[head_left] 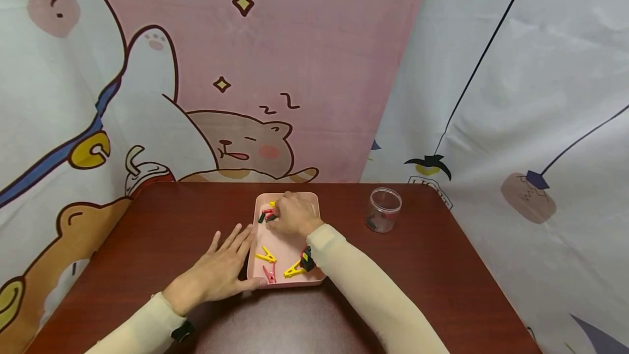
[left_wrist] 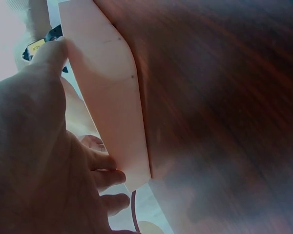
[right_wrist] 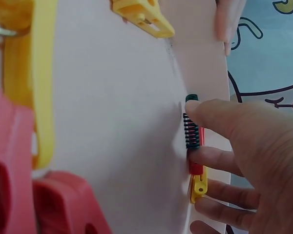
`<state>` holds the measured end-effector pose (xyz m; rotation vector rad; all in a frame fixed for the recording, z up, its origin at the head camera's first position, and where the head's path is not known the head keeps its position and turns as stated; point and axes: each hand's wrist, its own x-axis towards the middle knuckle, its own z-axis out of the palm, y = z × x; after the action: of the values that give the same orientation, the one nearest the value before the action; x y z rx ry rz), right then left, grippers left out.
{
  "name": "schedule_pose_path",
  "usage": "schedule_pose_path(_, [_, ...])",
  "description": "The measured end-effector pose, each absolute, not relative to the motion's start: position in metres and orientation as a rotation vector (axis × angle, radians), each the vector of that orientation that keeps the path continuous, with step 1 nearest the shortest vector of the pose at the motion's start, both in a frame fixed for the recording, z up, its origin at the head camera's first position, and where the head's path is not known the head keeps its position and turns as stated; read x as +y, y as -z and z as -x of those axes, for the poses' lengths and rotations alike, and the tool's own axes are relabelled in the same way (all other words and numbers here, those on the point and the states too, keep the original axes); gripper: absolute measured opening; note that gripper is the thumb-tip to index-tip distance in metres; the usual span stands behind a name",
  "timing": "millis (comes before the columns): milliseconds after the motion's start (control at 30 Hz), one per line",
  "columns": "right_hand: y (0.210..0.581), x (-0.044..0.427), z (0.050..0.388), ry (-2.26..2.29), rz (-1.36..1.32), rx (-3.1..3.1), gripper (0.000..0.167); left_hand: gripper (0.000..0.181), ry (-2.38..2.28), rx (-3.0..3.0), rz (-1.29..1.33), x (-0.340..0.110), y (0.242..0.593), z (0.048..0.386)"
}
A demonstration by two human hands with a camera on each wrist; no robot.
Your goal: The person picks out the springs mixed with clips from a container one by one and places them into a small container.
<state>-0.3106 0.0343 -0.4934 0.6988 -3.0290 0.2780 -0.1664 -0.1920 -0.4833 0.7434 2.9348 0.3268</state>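
My left hand (head_left: 218, 269) rests spread along the left side of a pink tray (head_left: 281, 239), its thumb at the near rim. In the left wrist view, that hand (left_wrist: 34, 146) touches the tray's wall (left_wrist: 102, 83). At the tray's far left, my right hand (head_left: 295, 214) reaches down to small dark green and red pieces. In the right wrist view, thumb and index of this hand (right_wrist: 254, 156) lie at a ridged dark green piece (right_wrist: 191, 131), apart from each other; whether they grip it is unclear. A red piece (right_wrist: 196, 168) and a yellow clip (right_wrist: 200, 185) lie beside it.
Yellow clips (head_left: 267, 255) and a pink clip (head_left: 269, 273) lie in the tray's near part, with another yellow clip (head_left: 294, 270) by my right wrist. A clear jar (head_left: 383, 211) with small dark and red pieces inside stands right of the tray.
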Motion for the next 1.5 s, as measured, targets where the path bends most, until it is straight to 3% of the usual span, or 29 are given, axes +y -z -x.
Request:
schedule_pose_path(233, [0.497,0.031,0.313,-0.307,-0.685,-3.009,0.040,0.125,-0.321,2.933,-0.738,-0.192,0.482,0.167])
schedule_pose_path(867, [0.493,0.037,0.311,-0.285,-0.712,-2.952,0.025,0.124,-0.300,2.930,-0.736,-0.191,0.482,0.168])
schedule_pose_path(1500, [0.482,0.042,0.305,-0.334,-0.691,-2.961,0.030,0.124,-0.293,2.928,-0.731,-0.191,0.482,0.166])
